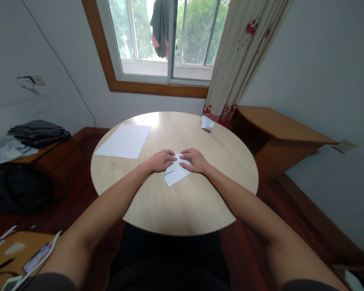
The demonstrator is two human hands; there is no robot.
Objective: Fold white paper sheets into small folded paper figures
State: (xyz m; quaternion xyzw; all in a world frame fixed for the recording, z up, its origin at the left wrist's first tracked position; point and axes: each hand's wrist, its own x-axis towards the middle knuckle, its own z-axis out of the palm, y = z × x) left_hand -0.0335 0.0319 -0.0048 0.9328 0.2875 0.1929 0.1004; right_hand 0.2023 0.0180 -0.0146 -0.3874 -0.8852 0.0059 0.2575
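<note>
A white, partly folded sheet of paper (pixel 178 175) lies on the round wooden table in front of me, one corner pointing towards me. A crease or loose flap shows near its left side. My left hand (pixel 161 160) grips its upper left edge, fingers bent and thumb near the fold. From the other side my right hand (pixel 195 160) holds the upper right part, its thumb and forefinger resting on the paper. Both hands nearly meet over the far end, and the fingertips partly cover it. What lies under the fingers is hidden.
On the round table (pixel 182 214) a flat white sheet (pixel 124 141) lies at the back left. A small folded paper piece (pixel 207 123) stands near the far right edge. A wooden desk (pixel 285 125) is to the right, and a black bag (pixel 21 188) sits at the left.
</note>
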